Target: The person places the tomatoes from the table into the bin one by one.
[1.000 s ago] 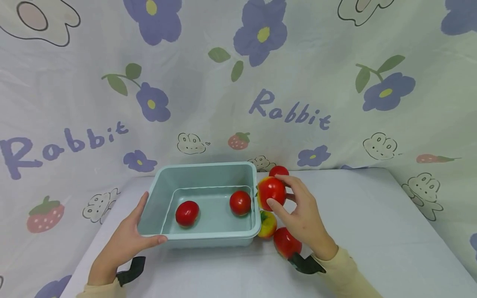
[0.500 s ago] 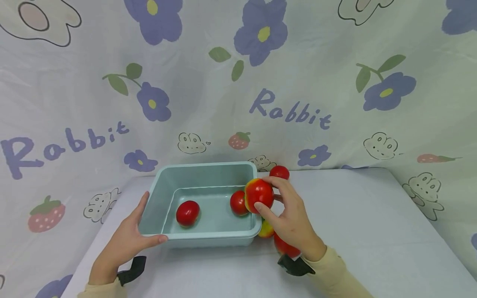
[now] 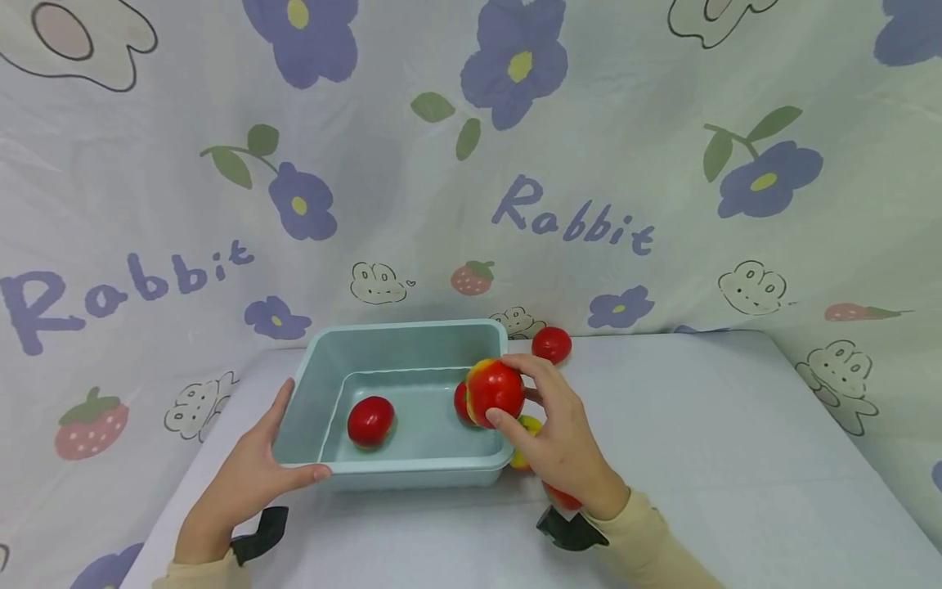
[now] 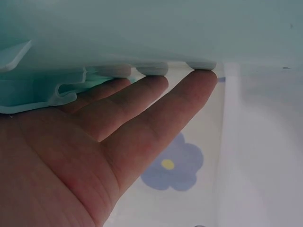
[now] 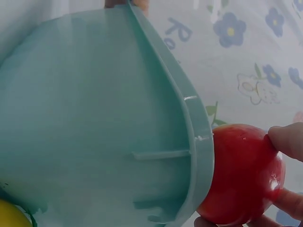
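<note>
In the head view, a pale blue-green plastic box [image 3: 412, 467] stands on the table. Over its right end, my right hand [image 3: 570, 438] holds a round, glossy red-and-yellow fruit [image 3: 496, 394] between thumb and fingers. The right wrist view has this fruit [image 5: 244, 175] beyond the box rim [image 5: 203, 146]. Inside the box are two red fruits, one at left [image 3: 370, 422] and another [image 3: 461, 402] partly hidden by the held one. My left hand [image 3: 243, 491] spans the box's front left corner, thumb at the front rim; its straight fingers [image 4: 161, 127] touch the wall.
Outside the box, a red fruit [image 3: 552, 345] sits at the back right. A yellow-sided fruit [image 3: 522, 460] and another red one [image 3: 562, 496] lie by the box's right end, mostly covered by my right hand and wrist. A patterned cloth [image 3: 412, 204] hangs behind the table.
My right hand has carried the red-and-yellow fruit leftward from beside the box to over its right end, covering part of the fruit inside. My left hand and the box have stayed put.
</note>
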### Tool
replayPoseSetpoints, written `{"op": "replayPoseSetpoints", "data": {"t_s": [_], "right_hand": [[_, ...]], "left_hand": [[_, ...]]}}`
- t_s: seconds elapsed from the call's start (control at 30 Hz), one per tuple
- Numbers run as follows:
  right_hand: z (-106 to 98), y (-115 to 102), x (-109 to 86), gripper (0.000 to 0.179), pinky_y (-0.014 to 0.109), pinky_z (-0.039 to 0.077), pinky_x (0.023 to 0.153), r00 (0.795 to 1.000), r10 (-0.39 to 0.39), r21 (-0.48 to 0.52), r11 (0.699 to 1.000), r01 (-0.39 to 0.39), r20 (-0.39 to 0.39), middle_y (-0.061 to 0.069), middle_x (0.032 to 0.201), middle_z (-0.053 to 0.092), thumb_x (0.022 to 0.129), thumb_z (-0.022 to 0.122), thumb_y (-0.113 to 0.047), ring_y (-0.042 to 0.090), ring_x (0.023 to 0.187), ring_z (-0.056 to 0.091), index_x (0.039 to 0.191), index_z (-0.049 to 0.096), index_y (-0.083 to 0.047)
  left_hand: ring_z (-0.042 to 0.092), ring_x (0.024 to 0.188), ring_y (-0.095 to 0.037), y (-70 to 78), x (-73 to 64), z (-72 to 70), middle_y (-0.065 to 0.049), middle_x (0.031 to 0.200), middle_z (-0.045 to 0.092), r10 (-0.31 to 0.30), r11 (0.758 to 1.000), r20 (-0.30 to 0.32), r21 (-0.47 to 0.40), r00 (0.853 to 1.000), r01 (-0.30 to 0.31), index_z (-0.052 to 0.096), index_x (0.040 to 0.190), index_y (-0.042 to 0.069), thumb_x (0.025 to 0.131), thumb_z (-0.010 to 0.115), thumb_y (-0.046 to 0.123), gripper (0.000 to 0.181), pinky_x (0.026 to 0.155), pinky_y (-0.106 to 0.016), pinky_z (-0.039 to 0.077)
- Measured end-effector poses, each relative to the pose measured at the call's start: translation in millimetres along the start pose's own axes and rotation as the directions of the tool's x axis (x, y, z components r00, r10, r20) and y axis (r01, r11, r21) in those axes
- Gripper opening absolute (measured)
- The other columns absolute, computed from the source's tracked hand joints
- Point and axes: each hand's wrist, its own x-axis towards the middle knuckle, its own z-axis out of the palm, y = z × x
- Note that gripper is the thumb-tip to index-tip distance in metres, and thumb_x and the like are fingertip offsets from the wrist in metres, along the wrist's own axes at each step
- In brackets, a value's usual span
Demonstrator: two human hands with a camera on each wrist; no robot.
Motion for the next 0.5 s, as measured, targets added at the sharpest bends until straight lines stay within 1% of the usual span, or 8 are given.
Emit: {"op": "replayPoseSetpoints", "data": {"t_s": [0.07, 0.17, 0.2, 0.3, 0.4, 0.43, 0.5], "right_hand": [[1, 3, -0.5, 0.051, 0.032, 0.051, 0.085, 1.0, -0.006, 0.002, 1.0, 0.006, 0.004, 0.005, 0.125, 0.05, 0.08, 0.07, -0.007, 0.015, 0.11, 0.05, 0.126, 0.047, -0.004], [6, 18, -2.2, 0.054, 0.031, 0.051, 0.085, 1.0, -0.02, 0.002, 1.0, 0.02, 0.014, 0.002, 0.128, 0.049, 0.081, 0.071, -0.014, 0.014, 0.113, 0.048, 0.129, 0.047, -0.011], [7, 19, -2.4, 0.054, 0.031, 0.051, 0.085, 1.0, -0.022, 0.002, 1.0, 0.021, 0.018, 0.002, 0.129, 0.049, 0.081, 0.071, -0.014, 0.015, 0.113, 0.048, 0.129, 0.047, -0.012], [14, 31, -3.6, 0.056, 0.03, 0.051, 0.086, 0.999, -0.03, 0.004, 1.0, 0.029, 0.029, -0.001, 0.13, 0.047, 0.081, 0.072, -0.019, 0.013, 0.114, 0.047, 0.131, 0.045, -0.017], [17, 34, -4.3, 0.056, 0.03, 0.05, 0.088, 0.998, -0.04, 0.005, 0.999, 0.039, 0.041, -0.001, 0.13, 0.047, 0.082, 0.071, -0.021, 0.014, 0.115, 0.047, 0.131, 0.045, -0.017], [20, 38, -4.9, 0.056, 0.03, 0.05, 0.088, 0.998, -0.048, 0.006, 0.999, 0.048, 0.044, -0.004, 0.131, 0.047, 0.082, 0.071, -0.024, 0.013, 0.115, 0.047, 0.131, 0.044, -0.02], [22, 41, -5.5, 0.056, 0.029, 0.049, 0.09, 0.997, -0.063, 0.008, 0.998, 0.062, 0.051, -0.006, 0.131, 0.046, 0.082, 0.07, -0.028, 0.011, 0.115, 0.046, 0.132, 0.044, -0.021]], "left_hand": [[0.035, 0.12, -0.044, -0.1, 0.1, 0.5, -0.024, 0.145, 0.026, -0.003, 1.0, -0.001, 0.003, 1.0, 0.003, -0.006, 0.148, 0.031, 0.067, 0.081, 0.038, 0.119, 0.085, -0.07, 0.036], [0.035, 0.12, -0.044, 0.0, 0.1, 0.0, -0.025, 0.145, 0.027, -0.006, 1.0, -0.001, 0.015, 1.0, 0.006, -0.006, 0.148, 0.031, 0.067, 0.081, 0.039, 0.119, 0.084, -0.069, 0.037], [0.035, 0.12, -0.044, -0.1, 0.2, -0.3, -0.025, 0.145, 0.026, -0.005, 1.0, -0.001, 0.017, 1.0, 0.005, -0.006, 0.148, 0.031, 0.067, 0.081, 0.039, 0.119, 0.085, -0.069, 0.036], [0.033, 0.122, -0.044, -0.6, 0.8, -1.7, -0.024, 0.146, 0.025, -0.003, 1.0, 0.003, 0.017, 1.0, 0.003, -0.007, 0.148, 0.03, 0.067, 0.081, 0.038, 0.119, 0.086, -0.07, 0.035], [0.032, 0.124, -0.043, -0.7, 1.2, -3.1, -0.023, 0.148, 0.023, 0.003, 1.0, 0.01, 0.004, 1.0, -0.003, -0.007, 0.148, 0.028, 0.067, 0.081, 0.037, 0.12, 0.088, -0.07, 0.033], [0.032, 0.124, -0.043, -0.2, 1.1, -3.3, -0.022, 0.148, 0.022, 0.001, 1.0, 0.013, 0.003, 1.0, -0.001, -0.007, 0.149, 0.028, 0.067, 0.081, 0.037, 0.12, 0.088, -0.07, 0.032], [0.031, 0.124, -0.043, 0.6, 1.0, -3.2, -0.023, 0.148, 0.022, -0.001, 1.0, 0.015, 0.003, 1.0, 0.001, -0.007, 0.148, 0.028, 0.067, 0.081, 0.037, 0.121, 0.088, -0.07, 0.032]]}}
